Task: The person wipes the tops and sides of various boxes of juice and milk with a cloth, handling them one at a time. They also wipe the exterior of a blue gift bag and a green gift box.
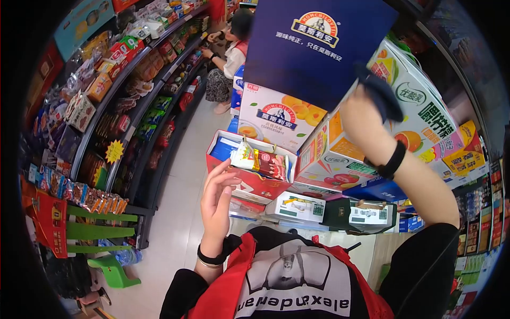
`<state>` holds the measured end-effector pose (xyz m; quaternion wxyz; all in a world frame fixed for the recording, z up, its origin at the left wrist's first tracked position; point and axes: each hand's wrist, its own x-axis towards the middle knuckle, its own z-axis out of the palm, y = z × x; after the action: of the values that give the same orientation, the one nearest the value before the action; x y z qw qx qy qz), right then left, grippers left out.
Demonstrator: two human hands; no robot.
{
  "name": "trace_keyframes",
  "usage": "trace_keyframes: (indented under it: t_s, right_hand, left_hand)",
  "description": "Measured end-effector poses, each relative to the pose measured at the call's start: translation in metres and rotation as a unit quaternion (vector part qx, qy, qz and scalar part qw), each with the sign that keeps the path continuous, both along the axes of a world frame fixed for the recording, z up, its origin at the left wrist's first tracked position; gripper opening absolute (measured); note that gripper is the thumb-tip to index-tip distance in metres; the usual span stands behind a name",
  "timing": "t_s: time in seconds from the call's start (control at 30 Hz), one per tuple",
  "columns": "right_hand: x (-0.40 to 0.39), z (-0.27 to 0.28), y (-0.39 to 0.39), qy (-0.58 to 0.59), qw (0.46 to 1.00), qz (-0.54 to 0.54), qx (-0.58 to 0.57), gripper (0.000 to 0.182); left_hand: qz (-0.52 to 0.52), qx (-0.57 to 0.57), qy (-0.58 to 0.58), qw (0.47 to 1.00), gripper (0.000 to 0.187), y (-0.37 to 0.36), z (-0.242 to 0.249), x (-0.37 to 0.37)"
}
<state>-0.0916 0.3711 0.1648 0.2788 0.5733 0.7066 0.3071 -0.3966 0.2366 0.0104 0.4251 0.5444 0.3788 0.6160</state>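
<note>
My right hand (362, 114) is raised at the edge of the stacked drink cartons, closed on a dark navy cloth (383, 95) smeared by motion. Behind it stands a tall blue carton panel (297, 58) with white lettering, and beneath lies a white and orange carton (329, 146). My left hand (215, 194) hangs open, fingers stretched, by the left side of a red open-topped box (252, 182). Inside that box lie a red and white snack packet (260, 161) and a blue pack (224, 148).
Shelves of packaged snacks (119, 69) line the aisle's left side, where a person (228, 64) crouches farther back. White (297, 207) and dark green (345, 215) cartons sit low before me. A green stool (114, 271) stands at lower left. More shelves (478, 223) run along the right.
</note>
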Motion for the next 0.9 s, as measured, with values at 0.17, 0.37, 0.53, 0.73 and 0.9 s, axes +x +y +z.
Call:
trace_keyframes:
  t_s: [0.17,0.37,0.53,0.73,0.9]
  right_hand:
    - [0.009,-0.051,-0.030,0.114,0.973,0.199,0.009,0.036]
    - [0.018,0.009,0.000,0.027,0.984,0.137,0.110,0.043]
    - [-0.005,0.084,-0.011,-0.040,0.985,0.064,0.153,0.049]
    - [-0.003,-0.027,-0.009,-0.179,0.984,-0.013,0.013,0.051]
    - [-0.007,-0.189,-0.028,-0.131,0.986,0.047,-0.092,0.048]
  left_hand:
    - [0.001,-0.021,-0.002,1.000,0.029,-0.005,-0.009,-0.012]
    - [0.014,-0.037,-0.010,0.999,0.028,-0.002,-0.017,-0.017]
    - [0.035,0.005,-0.029,0.999,0.025,-0.002,-0.020,-0.019]
    - [0.025,0.029,-0.054,0.998,0.022,-0.003,-0.030,-0.034]
    - [0.032,0.013,0.010,0.999,0.021,-0.018,-0.039,-0.038]
